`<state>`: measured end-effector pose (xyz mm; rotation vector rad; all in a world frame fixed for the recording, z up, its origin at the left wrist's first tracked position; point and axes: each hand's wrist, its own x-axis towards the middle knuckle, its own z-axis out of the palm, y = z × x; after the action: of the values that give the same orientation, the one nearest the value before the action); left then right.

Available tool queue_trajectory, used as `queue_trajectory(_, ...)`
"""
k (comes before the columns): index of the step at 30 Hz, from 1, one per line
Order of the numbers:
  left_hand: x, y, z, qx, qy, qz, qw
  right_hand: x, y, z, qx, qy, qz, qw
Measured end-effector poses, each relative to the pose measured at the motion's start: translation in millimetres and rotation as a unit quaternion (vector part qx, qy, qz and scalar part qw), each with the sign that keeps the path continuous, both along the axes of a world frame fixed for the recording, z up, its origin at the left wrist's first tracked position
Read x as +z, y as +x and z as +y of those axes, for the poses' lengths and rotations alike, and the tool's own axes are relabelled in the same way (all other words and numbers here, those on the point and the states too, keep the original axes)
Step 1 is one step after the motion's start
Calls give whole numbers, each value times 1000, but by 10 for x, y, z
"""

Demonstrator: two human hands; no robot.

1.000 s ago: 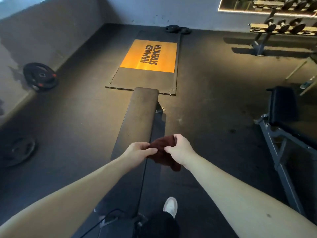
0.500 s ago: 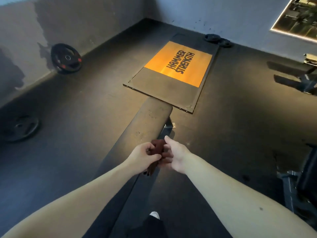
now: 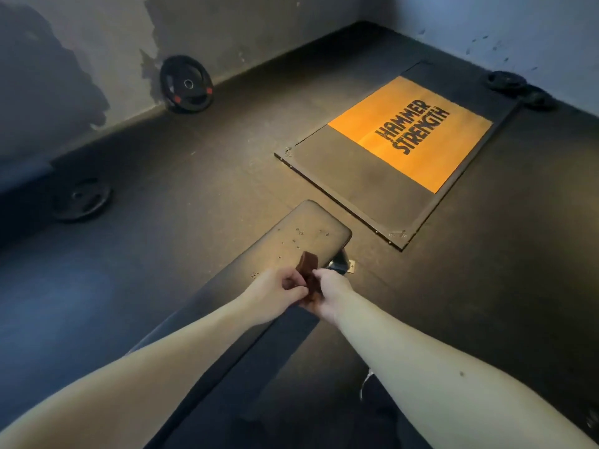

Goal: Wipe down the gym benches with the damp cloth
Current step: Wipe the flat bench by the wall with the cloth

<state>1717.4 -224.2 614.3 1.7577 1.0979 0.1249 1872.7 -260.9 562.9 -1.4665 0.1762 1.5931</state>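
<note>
Long dark padded gym bench (image 3: 291, 241) runs beneath and ahead of both hands. Beyond them lies a black floor platform (image 3: 366, 176) whose orange panel reads "HAMMER STRENGTH". Left hand (image 3: 275, 293) and right hand (image 3: 334, 290), fingers curled, pinch a folded reddish-brown cloth (image 3: 309, 265) between them, over the bench's right edge.

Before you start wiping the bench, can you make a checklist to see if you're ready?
1. The left hand and right hand grip the cloth: ok.
2. The cloth spread flat for wiping: not ok, bunched up.
3. The cloth damp: cannot tell.
4. The bench top clean: not ok, pale specks near its far end.
5. The cloth touching the bench: cannot tell.
</note>
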Motion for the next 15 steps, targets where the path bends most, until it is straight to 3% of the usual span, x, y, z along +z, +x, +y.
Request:
queue_trajectory(4, -312, 735, 265, 81, -7, 15, 997, -555, 766, 545, 107, -13, 36, 994)
queue_trajectory(10, -783, 1692, 637, 231, -32, 34, 972, -1167, 1779, 1126, 198, -24, -49, 979)
queue_trajectory(15, -1233, 2165, 872, 283, -48, 49, 957, -1416, 2231, 1283, 250, -29, -138, 958)
